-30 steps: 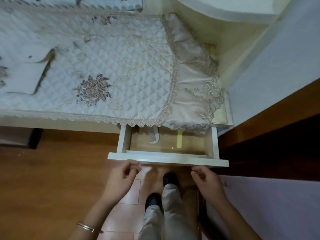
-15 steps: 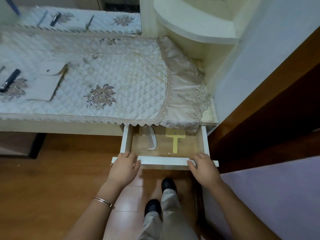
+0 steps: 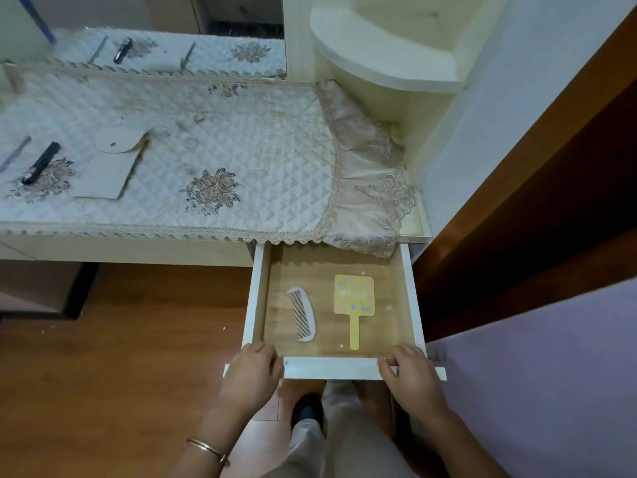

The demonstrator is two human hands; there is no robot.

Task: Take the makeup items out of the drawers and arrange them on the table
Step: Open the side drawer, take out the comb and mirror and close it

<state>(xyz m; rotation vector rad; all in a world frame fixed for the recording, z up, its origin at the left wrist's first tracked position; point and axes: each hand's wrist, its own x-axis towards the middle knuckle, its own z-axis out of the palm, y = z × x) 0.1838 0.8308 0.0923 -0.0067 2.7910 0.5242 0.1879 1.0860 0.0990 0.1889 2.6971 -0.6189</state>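
A white drawer (image 3: 332,368) stands pulled far out from under the dressing table (image 3: 120,248). Inside it a white comb (image 3: 303,313) lies on the left and a yellow hand mirror (image 3: 354,300) with a long handle on the right. My left hand (image 3: 253,376) grips the drawer's front panel at its left end, fingers curled over the top edge. At the right end my right hand (image 3: 410,374) grips the same panel. On the quilted table cover (image 3: 224,146) lie a black tube (image 3: 40,163), a cream pouch (image 3: 110,167) and a thin grey stick (image 3: 15,153).
A mirror (image 3: 155,46) stands at the back of the table. Curved cream shelves (image 3: 386,60) rise at the right, next to a dark wooden panel (image 3: 534,188). A lilac bed cover (image 3: 537,391) fills the lower right. My legs and black shoes are below the drawer.
The drawer has slid much farther out, uncovering the whole comb and the mirror. Both hands moved from below the front panel to gripping its top edge.
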